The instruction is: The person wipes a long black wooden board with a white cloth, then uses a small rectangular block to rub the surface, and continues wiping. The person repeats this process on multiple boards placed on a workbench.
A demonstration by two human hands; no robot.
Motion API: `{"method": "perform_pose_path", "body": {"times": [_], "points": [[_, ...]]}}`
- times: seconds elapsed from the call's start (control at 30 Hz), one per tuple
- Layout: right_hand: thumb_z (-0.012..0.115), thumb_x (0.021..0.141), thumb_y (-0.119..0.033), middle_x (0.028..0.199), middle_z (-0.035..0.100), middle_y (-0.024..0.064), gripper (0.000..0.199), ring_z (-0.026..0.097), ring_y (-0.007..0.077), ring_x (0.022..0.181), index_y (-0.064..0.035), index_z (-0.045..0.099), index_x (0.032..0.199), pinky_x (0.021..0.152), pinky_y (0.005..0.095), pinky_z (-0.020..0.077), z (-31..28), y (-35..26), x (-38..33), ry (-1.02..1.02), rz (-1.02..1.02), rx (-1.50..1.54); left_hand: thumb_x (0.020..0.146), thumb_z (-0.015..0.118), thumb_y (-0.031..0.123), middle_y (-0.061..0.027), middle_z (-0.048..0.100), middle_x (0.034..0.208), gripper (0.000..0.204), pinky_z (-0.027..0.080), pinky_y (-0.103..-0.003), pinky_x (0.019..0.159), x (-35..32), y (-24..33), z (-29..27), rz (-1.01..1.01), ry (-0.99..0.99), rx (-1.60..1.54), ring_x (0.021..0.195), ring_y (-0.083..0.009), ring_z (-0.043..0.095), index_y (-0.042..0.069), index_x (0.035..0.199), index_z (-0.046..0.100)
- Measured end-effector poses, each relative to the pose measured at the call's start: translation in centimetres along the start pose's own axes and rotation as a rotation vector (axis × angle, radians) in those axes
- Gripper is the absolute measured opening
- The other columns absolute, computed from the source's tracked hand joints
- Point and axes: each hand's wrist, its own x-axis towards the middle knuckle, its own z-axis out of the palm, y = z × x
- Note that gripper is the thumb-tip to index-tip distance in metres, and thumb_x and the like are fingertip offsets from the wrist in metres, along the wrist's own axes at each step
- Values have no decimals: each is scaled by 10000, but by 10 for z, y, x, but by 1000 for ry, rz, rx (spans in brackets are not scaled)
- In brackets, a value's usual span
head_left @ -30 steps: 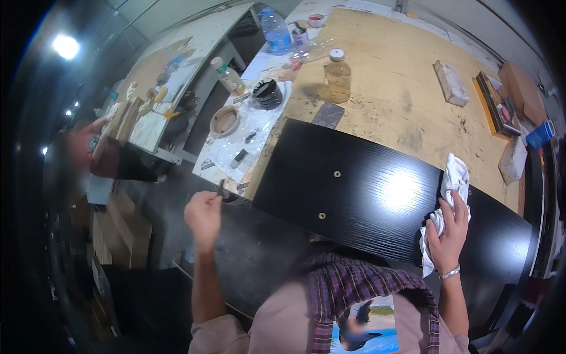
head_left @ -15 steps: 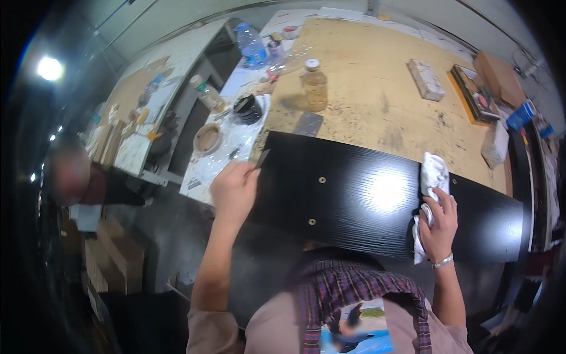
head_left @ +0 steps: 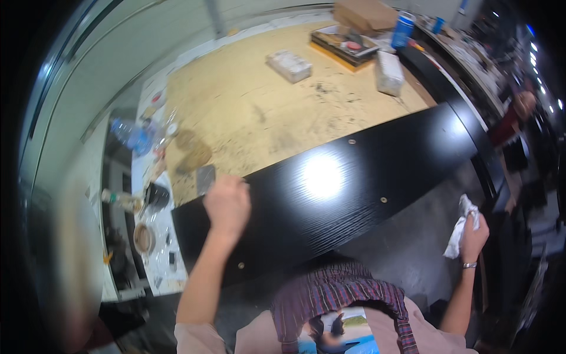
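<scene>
A long glossy black panel [head_left: 365, 177] lies across a pale wooden worktable [head_left: 265, 100]. My left hand [head_left: 227, 203] rests on the panel's far edge near its left end, fingers curled over the edge as if gripping it. My right hand [head_left: 473, 236] is off the panel's near side, held over the dark floor, and is closed on a crumpled white cloth [head_left: 460, 233]. A watch or bracelet sits on that wrist.
On the worktable stand a grey block [head_left: 289, 64], a white block [head_left: 389, 72], a tray of items [head_left: 348, 44], a cardboard box [head_left: 365, 13] and a blue can [head_left: 402, 29]. A side bench at left holds a plastic bottle [head_left: 131, 134], cups and a bowl [head_left: 144, 238]. Another person stands at the right [head_left: 522, 112].
My left hand rose from beside the panel to grip its far left edge. My right hand lifted the cloth off the panel toward me. The view swung right.
</scene>
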Motion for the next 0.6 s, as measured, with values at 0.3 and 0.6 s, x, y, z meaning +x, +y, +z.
{"method": "perform_pose_path", "body": {"times": [0.3, 0.6], "points": [[702, 836, -107, 1074, 753, 204, 350, 719, 404, 964, -102, 759, 1181, 877, 451, 559, -13, 42, -134, -185, 124, -283, 823, 677, 62, -122, 628, 761, 77, 541, -449, 614, 68, 121, 95, 309, -159, -228, 710, -335, 652, 84, 766, 631], [679, 864, -116, 959, 718, 115, 172, 685, 377, 942, -180, 788, 981, 799, 491, 529, 49, 140, -19, -397, 103, -280, 800, 661, -16, -121, 618, 758, 77, 516, -444, 572, 95, 233, 140, 507, -258, -220, 646, -334, 629, 58, 792, 643]]}}
